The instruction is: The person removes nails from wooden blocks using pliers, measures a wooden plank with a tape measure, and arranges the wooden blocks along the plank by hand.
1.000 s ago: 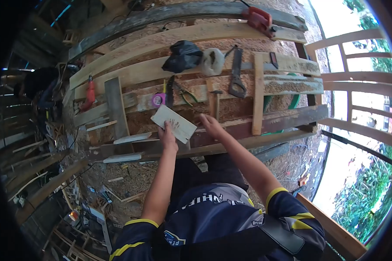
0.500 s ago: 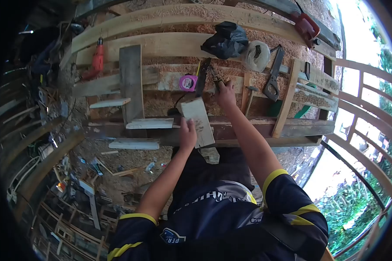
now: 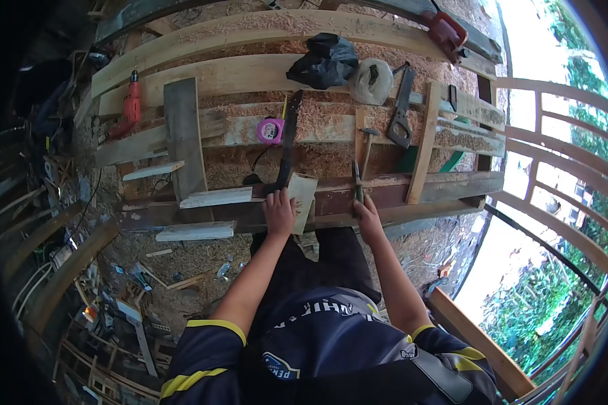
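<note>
Plank worktop (image 3: pixel 463 183), strewn with shavings (image 3: pixel 327 101), has the small pale board (image 3: pixel 306 202) at its near edge. Right hand (image 3: pixel 367 214) grasps the pliers (image 3: pixel 358 181), nose pointing forward; left hand (image 3: pixel 280 211) is at the board's left edge, grip not discernible. Steady the board firmly, keeping the left hand clear of the nose.

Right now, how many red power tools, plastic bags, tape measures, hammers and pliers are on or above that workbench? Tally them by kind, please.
Red power tools: 2, a drill and a boxier tool
Plastic bags: 2, a black bag and a whitish bag
Pink tape measure: 1
Hammer: 1
Pliers: 1 pair, in the right hand
Total: 7
</note>
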Action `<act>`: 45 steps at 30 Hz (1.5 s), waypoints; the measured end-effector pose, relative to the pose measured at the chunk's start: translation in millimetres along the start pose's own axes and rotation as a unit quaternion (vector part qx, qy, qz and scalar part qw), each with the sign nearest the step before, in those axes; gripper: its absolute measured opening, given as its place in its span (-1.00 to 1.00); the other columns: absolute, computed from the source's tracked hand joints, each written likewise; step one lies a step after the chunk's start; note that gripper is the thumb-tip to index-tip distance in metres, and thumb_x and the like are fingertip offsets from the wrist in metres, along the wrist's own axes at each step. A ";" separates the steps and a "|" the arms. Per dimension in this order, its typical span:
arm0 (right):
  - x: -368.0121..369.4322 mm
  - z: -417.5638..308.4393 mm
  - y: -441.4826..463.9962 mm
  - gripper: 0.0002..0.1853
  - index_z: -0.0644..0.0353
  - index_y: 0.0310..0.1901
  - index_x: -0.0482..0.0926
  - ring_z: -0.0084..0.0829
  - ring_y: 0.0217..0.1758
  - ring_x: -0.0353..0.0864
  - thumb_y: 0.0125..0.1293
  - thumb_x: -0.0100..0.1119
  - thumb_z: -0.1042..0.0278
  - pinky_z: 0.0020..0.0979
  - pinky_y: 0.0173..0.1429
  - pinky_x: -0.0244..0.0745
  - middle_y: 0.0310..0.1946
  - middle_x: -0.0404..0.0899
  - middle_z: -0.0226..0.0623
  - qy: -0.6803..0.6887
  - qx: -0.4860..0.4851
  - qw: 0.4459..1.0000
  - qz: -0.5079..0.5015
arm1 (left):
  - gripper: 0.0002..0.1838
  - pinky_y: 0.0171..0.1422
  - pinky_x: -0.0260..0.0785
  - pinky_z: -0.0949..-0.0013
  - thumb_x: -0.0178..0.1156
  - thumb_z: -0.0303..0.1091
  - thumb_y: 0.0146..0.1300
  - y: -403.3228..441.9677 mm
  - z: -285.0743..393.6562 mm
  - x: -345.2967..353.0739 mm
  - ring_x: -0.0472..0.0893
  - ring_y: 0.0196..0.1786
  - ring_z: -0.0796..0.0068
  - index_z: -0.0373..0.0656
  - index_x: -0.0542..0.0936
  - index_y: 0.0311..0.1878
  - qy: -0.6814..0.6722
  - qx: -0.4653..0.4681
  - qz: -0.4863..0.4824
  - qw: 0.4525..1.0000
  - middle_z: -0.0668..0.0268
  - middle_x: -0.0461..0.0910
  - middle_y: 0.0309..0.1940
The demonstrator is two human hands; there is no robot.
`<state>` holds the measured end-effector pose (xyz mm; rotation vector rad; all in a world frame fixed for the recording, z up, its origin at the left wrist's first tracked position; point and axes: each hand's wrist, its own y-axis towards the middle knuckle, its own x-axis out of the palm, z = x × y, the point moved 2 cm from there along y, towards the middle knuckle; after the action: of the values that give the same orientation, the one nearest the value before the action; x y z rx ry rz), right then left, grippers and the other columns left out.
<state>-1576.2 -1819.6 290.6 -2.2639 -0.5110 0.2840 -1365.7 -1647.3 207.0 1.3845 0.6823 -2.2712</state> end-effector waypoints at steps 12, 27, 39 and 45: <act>21.8 128.5 -73.4 -0.76 0.31 -0.18 0.65 -0.24 -0.03 0.76 0.50 0.11 0.30 -0.22 0.23 0.62 -0.23 0.74 -0.17 0.180 0.056 0.982 -0.025 | -0.18 0.65 0.17 -0.27 0.31 -0.13 0.51 16.6 8.7 -2.0 0.26 0.65 -0.21 -0.11 0.22 0.73 -0.032 0.142 0.026 0.989 -0.06 0.16 0.67; 64.2 213.3 -126.5 -0.69 0.29 -0.13 0.74 -0.03 0.23 0.64 0.64 0.25 0.17 -0.12 0.35 0.50 -0.03 0.74 -0.08 -0.089 -0.169 0.962 0.196 | -0.21 0.71 0.09 -0.28 0.07 -0.08 0.65 20.3 37.9 42.8 0.18 0.66 -0.47 -0.32 0.12 0.74 -0.019 0.075 0.155 0.985 -0.41 0.01 0.67; 30.6 190.1 -86.7 -0.71 0.30 -0.24 0.65 0.08 0.12 0.58 0.57 0.30 0.22 0.00 0.24 0.51 -0.21 0.61 -0.09 -0.190 -0.249 0.940 0.135 | -0.24 0.68 0.12 -0.29 -0.09 0.00 0.71 17.5 48.4 52.6 0.20 0.65 -0.48 -0.34 0.13 0.73 0.005 0.042 0.180 0.983 -0.43 0.01 0.66; 22.9 174.3 -72.0 -0.66 0.28 -0.32 0.62 0.07 0.06 0.57 0.53 0.35 0.17 0.00 0.18 0.52 -0.24 0.57 -0.08 -0.261 -0.260 0.925 0.093 | -0.25 0.67 0.14 -0.28 -0.10 0.02 0.71 16.4 57.2 46.7 0.21 0.65 -0.43 -0.29 0.13 0.73 -0.008 0.028 0.176 0.984 -0.37 0.01 0.68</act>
<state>-1637.4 -1651.6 226.4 -2.7599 -0.7055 0.9656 -1417.2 -1697.9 184.2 1.3852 0.3363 -2.0315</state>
